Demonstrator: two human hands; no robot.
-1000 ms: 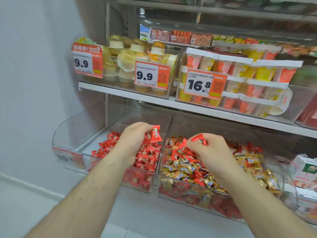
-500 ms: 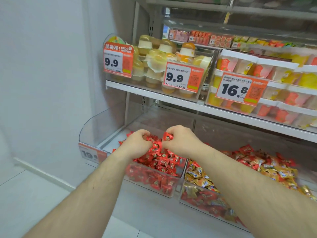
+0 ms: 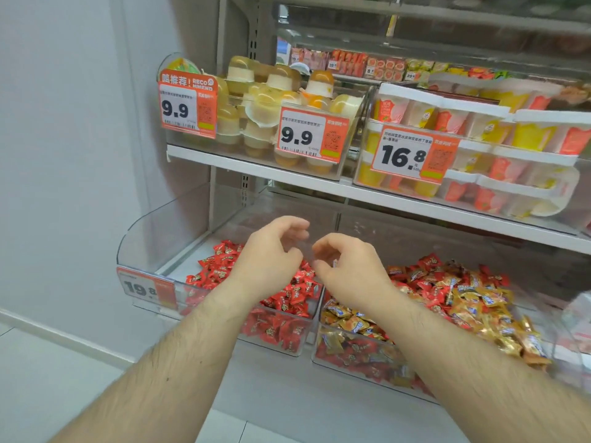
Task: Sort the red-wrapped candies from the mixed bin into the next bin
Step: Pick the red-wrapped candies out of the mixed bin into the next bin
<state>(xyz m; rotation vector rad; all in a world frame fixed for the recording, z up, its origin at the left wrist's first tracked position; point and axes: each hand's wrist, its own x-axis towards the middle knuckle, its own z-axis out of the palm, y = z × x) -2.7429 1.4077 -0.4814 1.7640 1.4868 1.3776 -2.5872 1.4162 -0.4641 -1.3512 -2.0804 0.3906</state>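
Below the loosely curled, parted fingers of both the left hand [image 3: 271, 254] and right hand [image 3: 348, 266], which hold nothing, lie red candies [image 3: 287, 295].

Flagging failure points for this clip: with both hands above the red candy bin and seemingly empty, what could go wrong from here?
1. The left hand and right hand hover close together over the red bin; they may collide when reaching back.
2. The mixed bin is heaped, with gold candies near its front edge; digging could spill some.
3. Red candies lie tangled among gold ones, so a grab may carry gold pieces across.
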